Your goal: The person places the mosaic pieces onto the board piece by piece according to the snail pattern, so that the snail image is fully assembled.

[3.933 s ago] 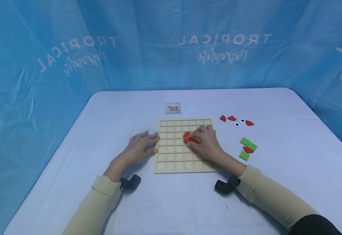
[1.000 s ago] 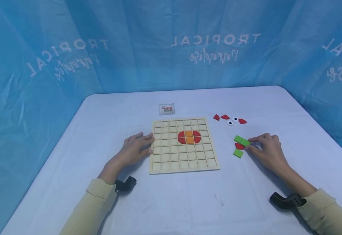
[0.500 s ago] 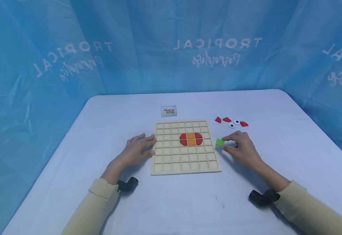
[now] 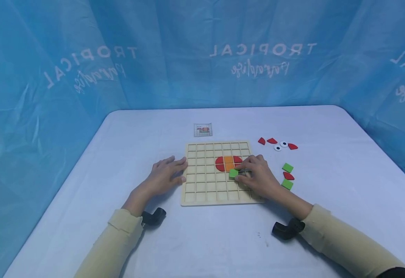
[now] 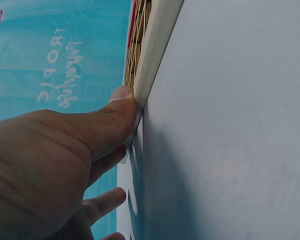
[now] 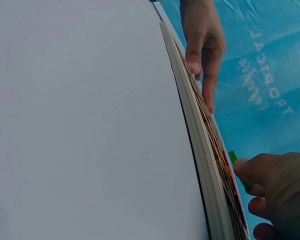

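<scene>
Over the gridded board [image 4: 210, 178] | right hand [image 4: 260, 177] — pinches green tile [image 4: 233, 173]

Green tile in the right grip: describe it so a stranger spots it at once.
On the white table lies a pale gridded board. Over its right half, at the red-and-orange shape's near edge, the right grip pinches the green tile. It alone is held; the other two green tiles lie right of the board.

White table [image 4: 146, 127]: board [image 4: 200, 188] on it, card [image 4: 203, 129] just beyond. Right of board, flat on table: 4 red pieces [image 4: 272, 141], 2 eyes [image 4: 283, 144], 2 green tiles [image 4: 287, 167]; 1 red sits between the greens.
</scene>
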`<action>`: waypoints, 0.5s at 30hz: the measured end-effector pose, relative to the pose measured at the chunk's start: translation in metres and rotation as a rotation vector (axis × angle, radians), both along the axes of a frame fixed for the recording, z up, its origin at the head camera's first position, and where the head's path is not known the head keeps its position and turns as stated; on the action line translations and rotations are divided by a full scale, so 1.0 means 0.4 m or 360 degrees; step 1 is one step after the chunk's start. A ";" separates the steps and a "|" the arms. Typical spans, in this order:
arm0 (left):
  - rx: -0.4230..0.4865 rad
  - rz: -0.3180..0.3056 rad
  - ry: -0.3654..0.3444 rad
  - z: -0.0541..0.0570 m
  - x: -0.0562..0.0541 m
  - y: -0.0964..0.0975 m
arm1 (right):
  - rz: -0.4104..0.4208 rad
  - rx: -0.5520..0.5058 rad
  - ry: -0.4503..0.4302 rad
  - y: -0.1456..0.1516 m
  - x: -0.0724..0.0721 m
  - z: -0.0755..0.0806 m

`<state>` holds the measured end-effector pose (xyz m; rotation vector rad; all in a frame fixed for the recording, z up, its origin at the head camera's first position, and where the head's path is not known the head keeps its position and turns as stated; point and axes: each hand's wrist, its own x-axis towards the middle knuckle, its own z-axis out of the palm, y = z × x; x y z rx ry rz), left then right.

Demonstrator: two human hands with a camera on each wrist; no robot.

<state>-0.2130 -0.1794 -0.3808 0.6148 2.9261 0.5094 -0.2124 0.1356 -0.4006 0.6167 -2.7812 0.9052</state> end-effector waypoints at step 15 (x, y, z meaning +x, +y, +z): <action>-0.0002 -0.0019 0.0003 0.001 -0.002 -0.001 | 0.0023 0.0100 0.0034 -0.018 -0.003 -0.010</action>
